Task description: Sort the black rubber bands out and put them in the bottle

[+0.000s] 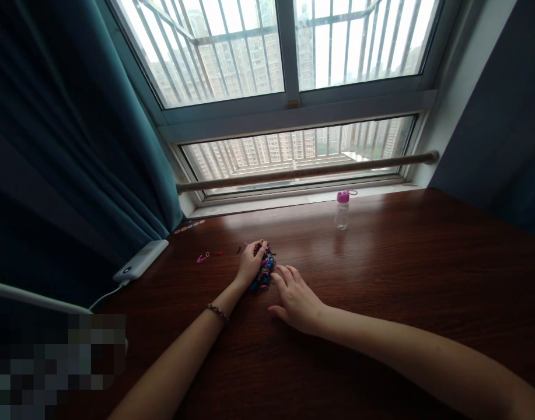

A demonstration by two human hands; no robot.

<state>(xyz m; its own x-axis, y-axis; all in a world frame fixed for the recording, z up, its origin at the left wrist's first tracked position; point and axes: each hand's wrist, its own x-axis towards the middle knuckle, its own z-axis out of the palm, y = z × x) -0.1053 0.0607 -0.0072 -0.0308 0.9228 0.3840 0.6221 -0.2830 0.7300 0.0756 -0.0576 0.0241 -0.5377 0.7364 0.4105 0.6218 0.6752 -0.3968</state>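
Note:
A heap of small, loose-looking pieces (pixel 263 273) in black, blue, pink and purple lies on the dark wooden surface; their exact kind is too small to make out. My left hand (pixel 251 259), with a dark bracelet (pixel 217 312) at the wrist, curls over the heap's far left side, and some pieces show between thumb and fingers. Just right of the heap, my right hand (pixel 296 297) is held palm down with its fingers apart and nothing in them. Its fingertips reach the heap's edge; whether they touch it I cannot tell.
Left of the heap lie a pink pin-like item (pixel 201 258) and a small red piece (pixel 219 253). A white power bank (pixel 141 260) with a cable sits by the blue curtain (pixel 131 157). Near the window stands a clear bottle (pixel 342 216) with a pink lid.

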